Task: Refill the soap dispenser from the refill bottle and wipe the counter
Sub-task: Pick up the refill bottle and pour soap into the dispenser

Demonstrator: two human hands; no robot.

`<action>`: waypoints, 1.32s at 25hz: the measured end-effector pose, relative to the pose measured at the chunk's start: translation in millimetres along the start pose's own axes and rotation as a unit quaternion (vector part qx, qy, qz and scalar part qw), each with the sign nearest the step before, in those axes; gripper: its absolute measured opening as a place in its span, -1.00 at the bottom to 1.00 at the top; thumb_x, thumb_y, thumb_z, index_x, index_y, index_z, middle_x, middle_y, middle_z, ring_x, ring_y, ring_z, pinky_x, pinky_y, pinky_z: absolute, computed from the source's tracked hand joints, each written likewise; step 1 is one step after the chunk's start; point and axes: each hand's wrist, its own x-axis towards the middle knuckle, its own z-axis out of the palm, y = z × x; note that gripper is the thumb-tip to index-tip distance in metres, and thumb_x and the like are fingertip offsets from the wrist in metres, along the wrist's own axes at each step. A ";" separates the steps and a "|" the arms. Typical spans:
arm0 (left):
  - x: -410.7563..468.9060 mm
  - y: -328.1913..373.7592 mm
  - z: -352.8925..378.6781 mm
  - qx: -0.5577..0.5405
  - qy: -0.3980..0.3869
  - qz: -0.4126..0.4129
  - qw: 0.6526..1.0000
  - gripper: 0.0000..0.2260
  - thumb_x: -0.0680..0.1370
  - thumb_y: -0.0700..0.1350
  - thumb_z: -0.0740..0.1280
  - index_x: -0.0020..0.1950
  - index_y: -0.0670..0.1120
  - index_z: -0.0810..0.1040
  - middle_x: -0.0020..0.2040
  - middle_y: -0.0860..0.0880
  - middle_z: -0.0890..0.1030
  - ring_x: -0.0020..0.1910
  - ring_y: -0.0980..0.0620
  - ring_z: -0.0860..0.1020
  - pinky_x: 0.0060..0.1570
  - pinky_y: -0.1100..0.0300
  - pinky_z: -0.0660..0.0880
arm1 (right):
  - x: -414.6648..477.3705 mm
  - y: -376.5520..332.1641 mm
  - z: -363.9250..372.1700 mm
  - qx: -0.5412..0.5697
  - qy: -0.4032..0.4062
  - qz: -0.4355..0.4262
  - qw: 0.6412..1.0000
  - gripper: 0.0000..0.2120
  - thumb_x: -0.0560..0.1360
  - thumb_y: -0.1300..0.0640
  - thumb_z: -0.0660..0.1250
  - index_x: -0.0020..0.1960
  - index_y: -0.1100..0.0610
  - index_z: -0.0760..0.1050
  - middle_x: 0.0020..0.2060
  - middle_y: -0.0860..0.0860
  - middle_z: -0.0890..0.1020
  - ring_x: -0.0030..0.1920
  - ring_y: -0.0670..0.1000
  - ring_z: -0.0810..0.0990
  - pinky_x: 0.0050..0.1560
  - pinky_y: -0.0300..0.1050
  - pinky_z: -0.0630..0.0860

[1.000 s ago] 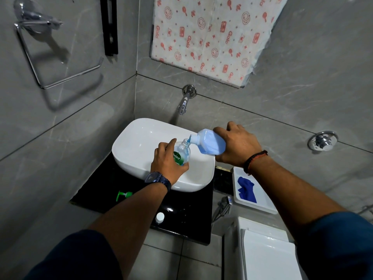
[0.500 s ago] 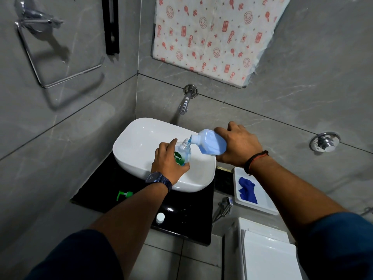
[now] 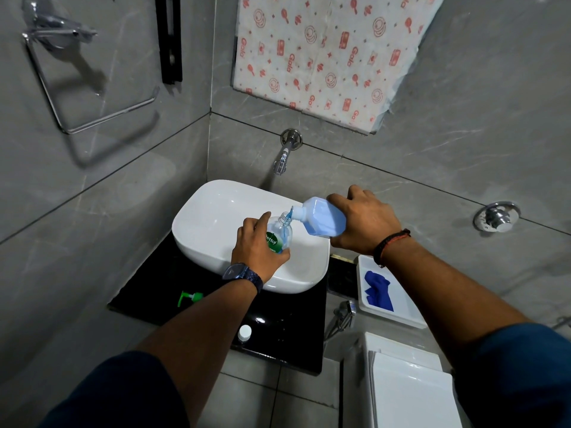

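1. Left hand (image 3: 256, 245) grasps the clear plastic soap dispenser (image 3: 279, 237) above the glossy white basin (image 3: 216, 223).
2. Right hand (image 3: 364, 223) grips the tilted, faceted blue refill bottle (image 3: 321, 216), spout at the dispenser's neck.
3. Polished black counter (image 3: 287, 338), grey marbled tiles (image 3: 92, 211).

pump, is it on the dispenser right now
No, the pump lies on the black counter, apart from the dispenser, whose open neck takes liquid from the refill bottle.
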 end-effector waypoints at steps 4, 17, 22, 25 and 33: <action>-0.3 0.3 0.3 0.000 0.004 0.000 1.000 -0.22 0.20 0.04 0.53 0.36 0.04 0.30 0.14 -0.07 0.40 0.10 -0.11 0.42 -0.13 0.04 0.48 | -0.5 -0.2 -0.7 0.000 -0.001 0.001 1.000 -0.33 0.24 -0.15 0.48 0.29 -0.08 0.34 -0.03 0.07 0.43 -0.01 0.14 0.46 -0.20 -0.03 0.45; 0.1 0.3 -0.3 -0.007 0.003 0.000 1.000 -0.22 0.20 0.04 0.53 0.36 0.03 0.30 0.13 -0.07 0.40 0.11 -0.11 0.42 -0.12 0.03 0.49 | -0.6 -1.2 -3.3 -0.003 -0.004 0.001 1.000 -0.34 0.24 -0.12 0.48 0.29 -0.08 0.34 -0.02 0.08 0.43 -0.01 0.14 0.45 -0.22 -0.05 0.39; 0.3 0.6 -1.6 -0.008 0.000 -0.002 1.000 -0.22 0.21 0.04 0.53 0.37 0.03 0.30 0.14 -0.08 0.40 0.11 -0.12 0.42 -0.11 0.03 0.49 | -0.2 -1.4 -3.3 -0.005 -0.005 0.002 1.000 -0.34 0.24 -0.14 0.48 0.28 -0.09 0.33 -0.02 0.07 0.42 -0.01 0.13 0.45 -0.22 -0.05 0.40; 0.6 1.1 -2.4 -0.004 -0.004 -0.002 1.000 -0.22 0.21 0.04 0.53 0.37 0.03 0.30 0.15 -0.08 0.40 0.12 -0.12 0.42 -0.10 0.03 0.49 | 0.0 -1.1 -4.2 -0.004 -0.002 0.000 1.000 -0.33 0.24 -0.14 0.48 0.29 -0.08 0.34 -0.03 0.08 0.43 -0.01 0.14 0.45 -0.22 -0.06 0.39; -0.6 0.9 -2.8 -0.003 -0.002 0.000 1.000 -0.22 0.20 0.05 0.53 0.36 0.03 0.30 0.14 -0.08 0.40 0.11 -0.12 0.42 -0.10 0.03 0.49 | -1.1 -3.1 -5.4 -0.005 -0.007 0.000 1.000 -0.31 0.24 -0.13 0.48 0.31 -0.08 0.33 -0.01 0.09 0.43 0.00 0.14 0.45 -0.18 -0.02 0.45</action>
